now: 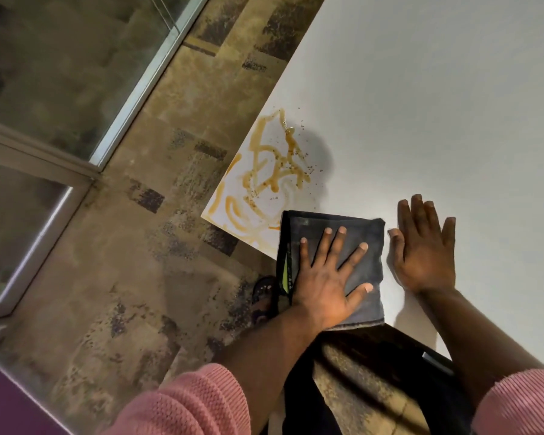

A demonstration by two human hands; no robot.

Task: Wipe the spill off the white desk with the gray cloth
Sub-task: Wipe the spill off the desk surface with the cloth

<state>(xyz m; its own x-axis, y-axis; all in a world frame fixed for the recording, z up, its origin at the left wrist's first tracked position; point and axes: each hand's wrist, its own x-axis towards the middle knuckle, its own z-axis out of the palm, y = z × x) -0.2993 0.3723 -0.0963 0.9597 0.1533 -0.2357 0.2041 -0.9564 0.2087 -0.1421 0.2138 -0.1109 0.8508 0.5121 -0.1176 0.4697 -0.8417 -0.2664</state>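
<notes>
We see a smooth white worktop (437, 105) whose corner juts over a mottled brown and tan carpet floor (113, 277). At that corner lies an orange-brown liquid spill (264, 171), smeared in looping streaks and dotted with small dark specks, reaching to the worktop's edges on two sides. Just beside the spill, on its near side, sits a folded dark gray cloth (358, 233), lying flat on the worktop with one side hanging slightly past the edge; a narrow strip of yellow-green shows along that side. The cloth's far corner touches the nearest streaks of the spill. Our left hand (327, 277) presses flat on top of the cloth, fingers spread wide apart and extended, palm down, not clenched around the fabric. Our right hand (424, 246) rests palm down on the bare worktop just beside the cloth, fingers straight and close together, gripping nothing. Both forearms emerge from pink knitted sleeves (201, 400). Below the worktop edge, a foot in a dark sandal (264, 296) stands on the carpet. A glass partition with a pale metal frame (132, 89) runs along the left.
</notes>
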